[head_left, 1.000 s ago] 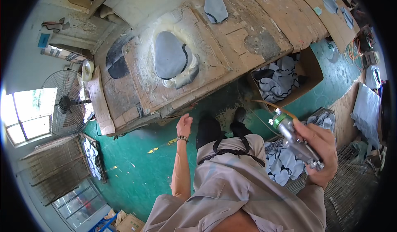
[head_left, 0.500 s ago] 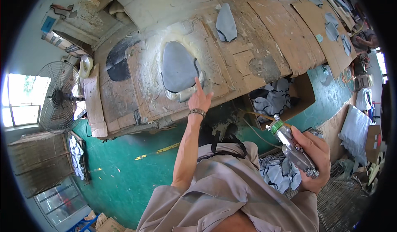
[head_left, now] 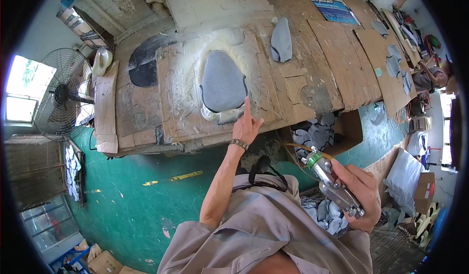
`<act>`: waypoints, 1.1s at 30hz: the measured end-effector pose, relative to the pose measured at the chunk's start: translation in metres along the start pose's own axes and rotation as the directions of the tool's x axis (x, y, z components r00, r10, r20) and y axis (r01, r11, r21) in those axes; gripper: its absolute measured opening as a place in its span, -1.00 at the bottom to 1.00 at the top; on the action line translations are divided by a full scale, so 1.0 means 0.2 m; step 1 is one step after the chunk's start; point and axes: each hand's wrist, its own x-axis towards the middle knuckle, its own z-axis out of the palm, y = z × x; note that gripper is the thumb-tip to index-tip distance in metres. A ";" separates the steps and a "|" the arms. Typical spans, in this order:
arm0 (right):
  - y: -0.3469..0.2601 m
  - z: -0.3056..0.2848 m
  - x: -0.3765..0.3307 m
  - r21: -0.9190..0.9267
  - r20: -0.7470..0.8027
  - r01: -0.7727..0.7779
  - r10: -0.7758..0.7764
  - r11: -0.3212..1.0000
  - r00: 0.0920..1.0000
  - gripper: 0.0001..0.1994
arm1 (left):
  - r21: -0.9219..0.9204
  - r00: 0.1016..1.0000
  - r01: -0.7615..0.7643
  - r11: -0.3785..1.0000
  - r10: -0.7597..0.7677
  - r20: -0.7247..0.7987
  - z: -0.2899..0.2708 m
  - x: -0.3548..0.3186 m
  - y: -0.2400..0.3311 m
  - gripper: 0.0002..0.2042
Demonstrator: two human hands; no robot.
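Note:
My left hand (head_left: 247,125) reaches up to the cardboard-covered workbench (head_left: 312,64), index finger stretched out and touching the lower right edge of a grey, shoe-shaped fabric piece (head_left: 222,81) that lies on a glue-stained cardboard sheet (head_left: 183,88). The other fingers are curled and hold nothing. A metal bracelet circles that wrist. My right hand (head_left: 364,193) is lower right, closed around a silver spray gun (head_left: 330,181) with a green ring at its nozzle, pointing up toward the bench. A second grey fabric piece (head_left: 281,40) lies farther back on the bench.
A box of grey fabric pieces (head_left: 317,134) stands under the bench. A standing fan (head_left: 66,95) is at the left by a window. More grey pieces (head_left: 393,66) lie along the bench's right end, where another person (head_left: 432,76) sits. The floor (head_left: 127,196) is green.
My left hand has risen from below the bench edge up to the grey piece and now points at it. The right hand with the spray gun stays lower right.

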 end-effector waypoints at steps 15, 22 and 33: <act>-0.05 0.18 0.09 0.051 -0.349 -0.323 0.320 0.945 0.881 -0.46 | 0.315 0.888 0.343 0.885 -0.415 0.198 -0.10 -0.71 -1.04 -0.50; -0.01 0.09 -0.03 0.034 -0.222 -0.250 0.251 0.968 0.942 -0.29 | 0.103 0.537 0.820 0.563 -0.819 0.204 -0.01 -1.18 -1.62 -0.59; -0.04 0.16 -0.14 0.057 -0.430 -0.335 0.326 0.940 0.842 -0.38 | -0.100 0.375 0.927 0.362 -0.880 0.293 0.08 -1.25 -1.54 -0.66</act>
